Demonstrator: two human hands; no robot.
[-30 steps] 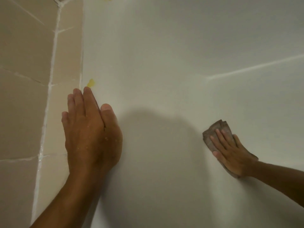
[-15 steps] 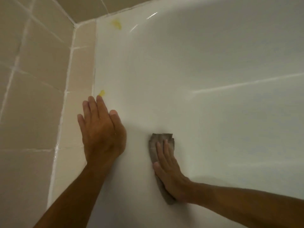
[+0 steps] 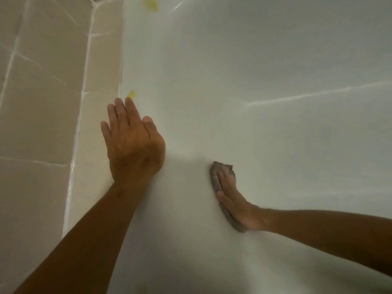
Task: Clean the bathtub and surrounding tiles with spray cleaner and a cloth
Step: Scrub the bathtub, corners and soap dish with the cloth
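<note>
**White tub, grey cloth, two flat hands**

White glossy bathtub wall [image 3: 254, 60] fills most of the view, and a folded grey-brown cloth [image 3: 218, 172] is pressed flat against it by the right hand [image 3: 235, 202]. The fingers are laid out straight over the cloth, not curled round it, with the cloth's top edge sticking out past the fingertips and its lower end showing under the heel of the palm.

The left hand [image 3: 133, 141] is spread flat on the tub surface too, fingers straight and close together, nothing held. It's planted right next to the edge where the tub meets the beige wall tiles with pale grout lines [image 3: 42, 92]. The two hands are kept apart, the cloth lower and off to the right of the left hand.

A small yellow smear [image 3: 131, 94] is seen just beyond the left fingertips, near the tile edge. A bigger yellow blotch [image 3: 151, 4] is spotted up at the top, close to the corner. A thin pale streak [image 3: 318, 93] is visible across the tub on the right.
</note>
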